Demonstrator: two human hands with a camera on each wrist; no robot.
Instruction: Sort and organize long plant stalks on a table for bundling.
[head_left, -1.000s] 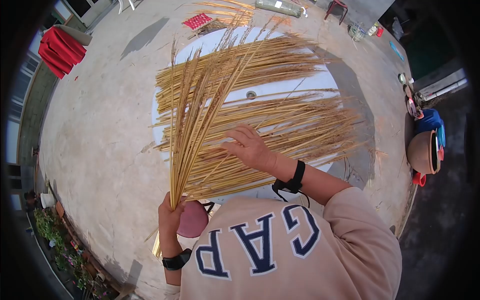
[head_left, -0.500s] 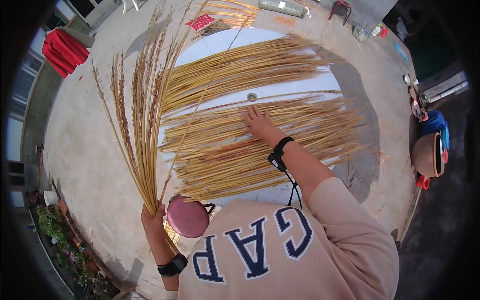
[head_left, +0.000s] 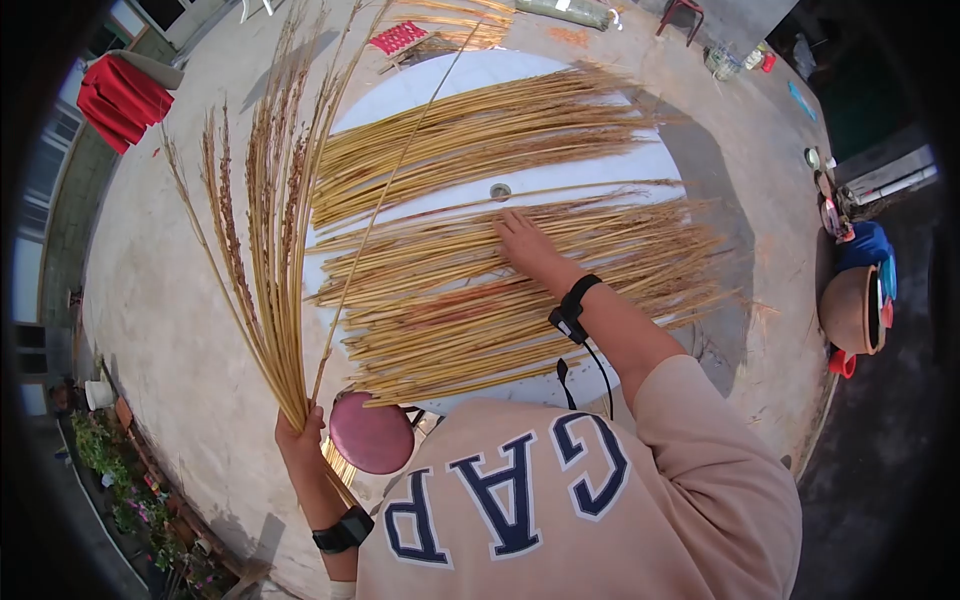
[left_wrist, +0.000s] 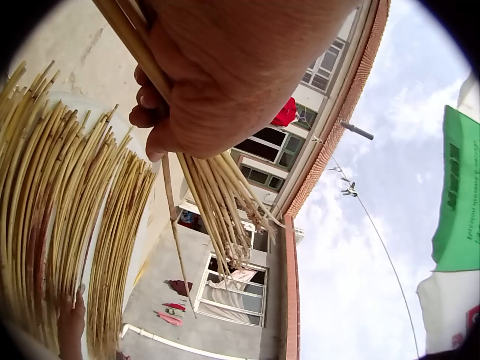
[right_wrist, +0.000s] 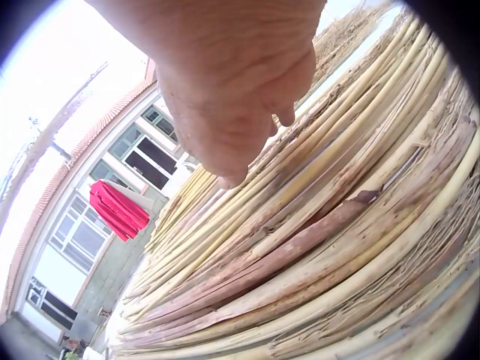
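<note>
At the lower left of the head view, the left hand (head_left: 300,438) grips a fanned bundle of long stalks (head_left: 285,330), seed heads upward; one stalk leans apart to the right. In the left wrist view the fingers of the left hand (left_wrist: 217,82) curl round the bundle, its cut ends (left_wrist: 217,210) beyond them. The right hand (head_left: 530,248) rests on the nearer layer of stalks (head_left: 450,300) on the round white table (head_left: 400,95). From the right wrist, the right hand (right_wrist: 240,105) is over the stalks (right_wrist: 300,225), fingertips partly hidden. A farther layer of stalks (head_left: 480,120) lies beyond.
A round pink stool (head_left: 372,432) stands between the left arm and the table. A red-topped folding stool (head_left: 398,38) and more stalks are behind the table. A red cloth (head_left: 122,98) hangs at left; a clay pot (head_left: 850,310) stands at right, potted plants at lower left.
The left hand and its bundle have moved left and slightly down, the bundle fanning out. The right hand has moved from beside the bundle up and right onto the table's stalks.
</note>
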